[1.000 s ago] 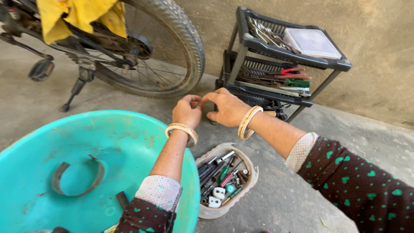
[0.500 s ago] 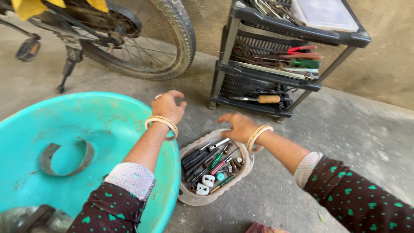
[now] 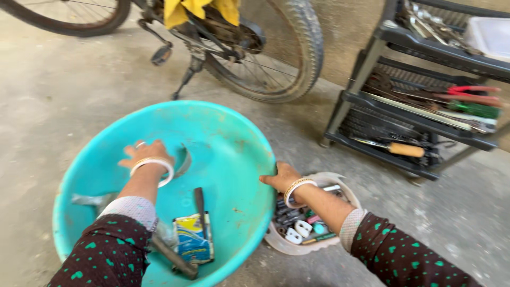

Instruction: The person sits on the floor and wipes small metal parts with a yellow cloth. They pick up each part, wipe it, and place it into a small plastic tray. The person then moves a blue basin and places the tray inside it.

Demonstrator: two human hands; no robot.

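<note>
A big turquoise plastic basin (image 3: 234, 138) sits on the concrete floor in front of me. My left hand (image 3: 144, 155) reaches down into it, fingers spread, over a curved grey strip of rubber (image 3: 183, 160). My right hand (image 3: 279, 178) grips the basin's right rim. Inside the basin lie a blue and yellow packet (image 3: 192, 238), a dark slim tool (image 3: 200, 203) and a dark handle (image 3: 172, 258). Both wrists wear bangles.
A small white tray (image 3: 348, 192) of screwdrivers and small parts rests under my right forearm. A black tool rack (image 3: 419, 101) with pliers and a wooden-handled tool stands at right. A bicycle rear wheel (image 3: 297, 58), kickstand and pedal are beyond the basin.
My left hand moved from the basin's far rim down into the basin. My right hand left the small tray and took hold of the basin's rim. The view shifted left.
</note>
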